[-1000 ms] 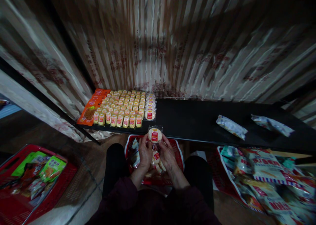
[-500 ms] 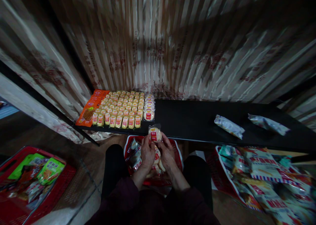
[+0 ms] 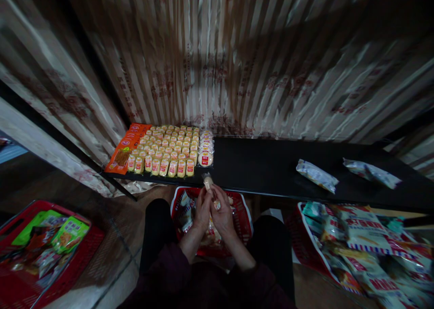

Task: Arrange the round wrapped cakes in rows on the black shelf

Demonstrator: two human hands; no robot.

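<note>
Pack (image 3: pixel 208 181) held edge-on between two hands, above the basket (image 3: pixel 242 206).
Left hand (image 3: pixel 202 208) and right hand (image 3: pixel 222 213) close together, fingertips pinching the pack's lower end; its top points toward the shelf (image 3: pixel 254 164). Round packs (image 3: pixel 205 158) line up there, just right of the small packs (image 3: pixel 169 152). More wrappers (image 3: pixel 186 213) in the basket, partly hidden.

Left fingers (image 3: pixel 202 197) and right fingers (image 3: pixel 217 193) hold a small wrapped snack (image 3: pixel 208 181) above the red basket (image 3: pixel 242 213)
</note>
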